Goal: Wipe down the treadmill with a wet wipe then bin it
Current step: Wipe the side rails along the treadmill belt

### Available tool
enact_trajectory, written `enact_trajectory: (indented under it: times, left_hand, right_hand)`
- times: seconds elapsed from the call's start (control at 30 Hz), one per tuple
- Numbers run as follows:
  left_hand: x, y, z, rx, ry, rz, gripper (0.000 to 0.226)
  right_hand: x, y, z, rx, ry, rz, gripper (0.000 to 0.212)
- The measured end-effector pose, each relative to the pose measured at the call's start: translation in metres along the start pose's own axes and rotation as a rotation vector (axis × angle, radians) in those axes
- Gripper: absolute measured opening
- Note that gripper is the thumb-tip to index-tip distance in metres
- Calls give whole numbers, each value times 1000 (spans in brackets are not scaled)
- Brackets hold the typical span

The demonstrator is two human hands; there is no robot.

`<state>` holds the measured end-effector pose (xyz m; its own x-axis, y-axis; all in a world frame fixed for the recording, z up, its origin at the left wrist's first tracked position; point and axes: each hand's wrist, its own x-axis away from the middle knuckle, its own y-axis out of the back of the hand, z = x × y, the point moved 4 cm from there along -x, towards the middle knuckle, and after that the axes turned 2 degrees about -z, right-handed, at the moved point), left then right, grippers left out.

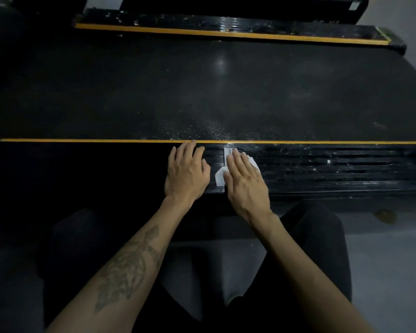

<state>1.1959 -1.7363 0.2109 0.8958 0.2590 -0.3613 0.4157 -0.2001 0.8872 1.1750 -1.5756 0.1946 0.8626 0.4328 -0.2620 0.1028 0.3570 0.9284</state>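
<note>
A: Item one, the treadmill [202, 92]?
B: Black, seen from above, lying across the view. Wide dark belt [154, 87] in the middle with pale specks near its near edge. Ribbed side rail [334, 164] on the near side, bordered by a yellow stripe [82, 140]. A second rail [226, 22] with its own yellow stripe on the far side.

A: Item two, the wipe [220, 177]?
B: White, crumpled, lying flat on the near rail, about midway along it. Most of it is covered; corners show at the left and past the fingertips.

A: Right hand [246, 181]?
B: Palm down on the wipe, fingers straight and close together, pressing it to the rail. Nothing is curled round it.

A: Left hand [186, 173]?
B: Just beside the right one, apart from the wipe. Palm down on the bare rail, fingers slightly spread and lightly bent, tips reaching the yellow stripe. It holds nothing.

A: Surface condition?
B: To the right of the hands the rail's ribs glint and carry white specks. To the left it reads plain dark; detail there is too dim to tell.

A: Other entries?
B: A tattoo [130, 267] on the left forearm. Dark-clothed knees [310, 236] at the bottom of the view. Grey floor [394, 272] at the right.
</note>
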Motion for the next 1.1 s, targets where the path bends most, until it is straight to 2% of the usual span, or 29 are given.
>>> enact_trajectory:
  times: [0.13,0.3,0.5,0.63,0.7,0.77,0.87,1.0,1.1]
  left_hand:
    - [-1,1,0,-1,-1,-2,41]
    - [0,-1,1,-22,8,16,40]
    - [-1,1,-1,-7,2,3,41]
    - [0,1,-1,-14,7,19,41]
    - [0,1,-1,-10,1,14,41]
    - [-1,2,-1,-8,2,2,41]
    - [-1,2,-1,-3,4,-9,39]
    - [-1,1,0,-17,0,6,40]
    - [0,1,-1,-6,-6,3,40]
  right_hand:
    - [15,0,8,35,-67,-65,55]
    - [-12,3,9,0,30,86,67]
    - [6,4,9,35,-100,44,63]
    - [-9,5,16,-7,15,158,69]
    - [-21,7,11,16,22,190,61]
    - [-24,7,4,27,-37,172,58]
    - [-13,4,11,10,-104,108,67]
    - [-25,2,18,-40,34,208,58]
    - [-42,3,8,7,56,243,56]
